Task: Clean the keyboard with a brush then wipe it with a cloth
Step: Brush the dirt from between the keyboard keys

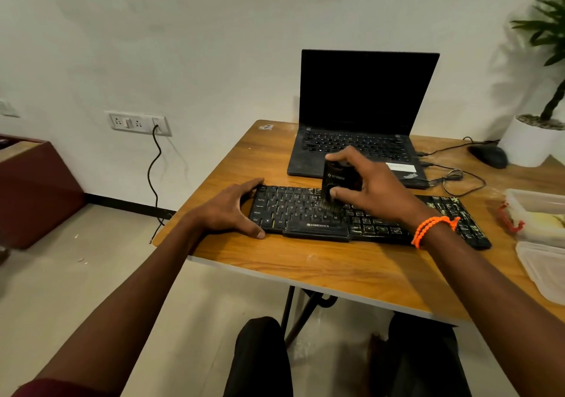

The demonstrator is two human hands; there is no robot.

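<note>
Gripping blurred brush (pixel 339 182) in right hand (pixel 376 188), bristles on keyboard (pixel 305 213), left hand (pixel 232 210) clasping its end.

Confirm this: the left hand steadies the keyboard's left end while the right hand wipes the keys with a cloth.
Not quite. The right hand holds a black brush, not a cloth, with its bristles down on the keys. The rest stands: the left hand grips the left end of the keyboard. The head view shows it.

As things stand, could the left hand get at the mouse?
Probably not: the left hand holds the keyboard's left end, the mouse lies far right, with the right hand and brush between.
</note>
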